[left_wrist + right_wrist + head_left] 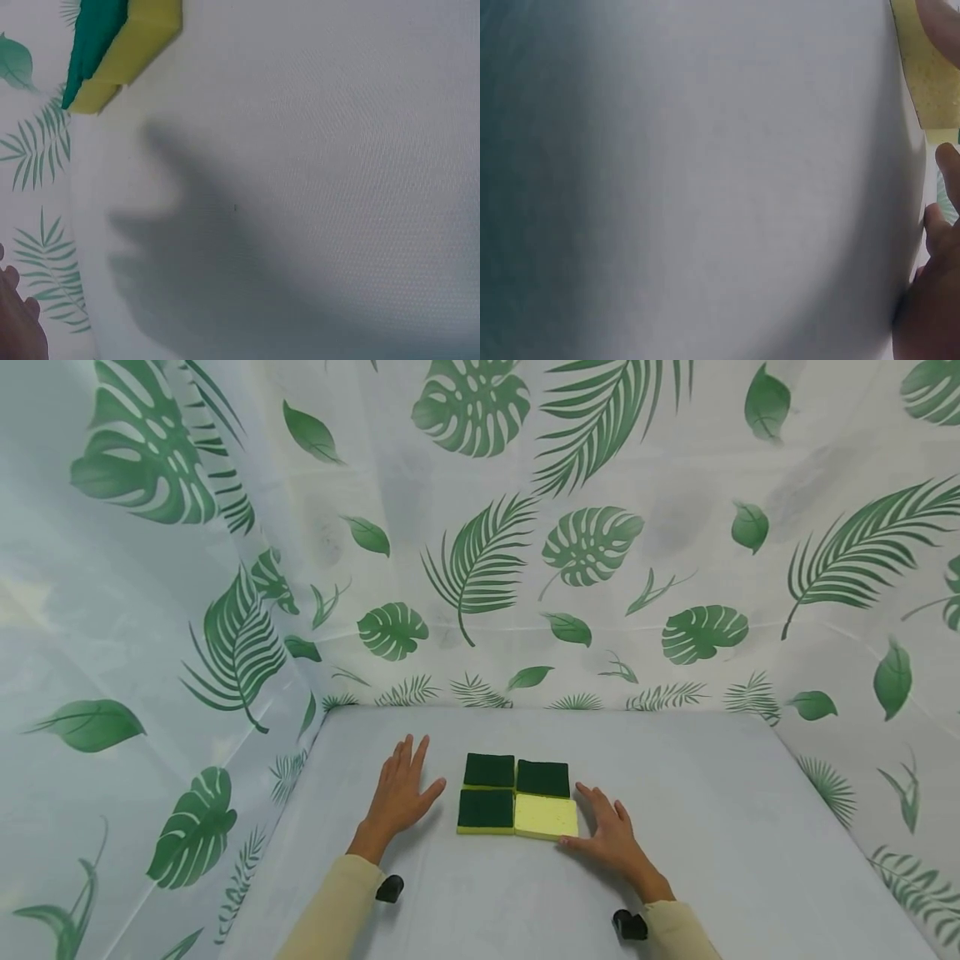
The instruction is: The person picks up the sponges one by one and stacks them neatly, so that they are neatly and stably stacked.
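Scouring sponges lie together in a two-by-two block on the table. Dark green scrubbing sides face up on the back left sponge [490,770], the back right sponge [543,778] and the front left sponge [486,810]. The front right sponge [546,814] shows its yellow side. My right hand [611,837] is spread beside that one, its thumb at the near right corner; the thumb [943,26] overlaps the yellow sponge in the right wrist view. To the left of the block, my left hand [400,795] hovers with fingers extended, apart from the sponges and holding nothing.
A pale cloth covers the table [525,902]. White curtains [480,577] with green leaf prints rise behind it and along both sides. Each wrist carries a small black device, one at the left sleeve [390,888] and one at the right [630,925].
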A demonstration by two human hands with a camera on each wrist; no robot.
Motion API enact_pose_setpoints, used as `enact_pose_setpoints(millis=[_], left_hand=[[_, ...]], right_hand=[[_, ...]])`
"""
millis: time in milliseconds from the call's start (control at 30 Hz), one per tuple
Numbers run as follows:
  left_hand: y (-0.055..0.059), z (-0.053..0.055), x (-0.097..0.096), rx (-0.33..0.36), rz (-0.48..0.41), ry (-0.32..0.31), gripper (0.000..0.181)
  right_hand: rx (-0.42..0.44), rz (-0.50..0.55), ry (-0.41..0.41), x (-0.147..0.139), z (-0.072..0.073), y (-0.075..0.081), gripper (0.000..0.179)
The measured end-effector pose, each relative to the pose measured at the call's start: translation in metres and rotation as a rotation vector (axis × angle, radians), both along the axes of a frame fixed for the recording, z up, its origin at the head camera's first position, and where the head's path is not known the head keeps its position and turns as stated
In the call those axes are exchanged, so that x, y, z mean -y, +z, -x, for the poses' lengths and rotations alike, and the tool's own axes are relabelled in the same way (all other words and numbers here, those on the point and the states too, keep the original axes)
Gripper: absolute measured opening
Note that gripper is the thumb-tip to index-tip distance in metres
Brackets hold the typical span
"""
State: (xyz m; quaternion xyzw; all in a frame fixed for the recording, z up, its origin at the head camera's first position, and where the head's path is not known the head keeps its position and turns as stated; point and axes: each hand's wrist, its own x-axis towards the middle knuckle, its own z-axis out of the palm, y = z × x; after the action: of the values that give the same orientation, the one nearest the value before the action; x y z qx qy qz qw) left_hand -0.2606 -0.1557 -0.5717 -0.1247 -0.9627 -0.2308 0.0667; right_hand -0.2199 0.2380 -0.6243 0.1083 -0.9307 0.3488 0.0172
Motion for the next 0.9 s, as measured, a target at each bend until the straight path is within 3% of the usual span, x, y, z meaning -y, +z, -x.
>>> enact_pose_setpoints(millis=[533,900], left_hand=[[-0.0006,0.0031,-0.0006,0.009,-0.018,-0.014,0.086],[-0.0085,0.001,0.0004,0.006,-0.03,-0.02,0.085]], right_hand=[[0.003,-0.069,-0.034,0.0031,-0.002,-0.0007,0.097],[0.002,-0.092,-0.046,0.0048,-0.0024,-0.0034,0.093]])
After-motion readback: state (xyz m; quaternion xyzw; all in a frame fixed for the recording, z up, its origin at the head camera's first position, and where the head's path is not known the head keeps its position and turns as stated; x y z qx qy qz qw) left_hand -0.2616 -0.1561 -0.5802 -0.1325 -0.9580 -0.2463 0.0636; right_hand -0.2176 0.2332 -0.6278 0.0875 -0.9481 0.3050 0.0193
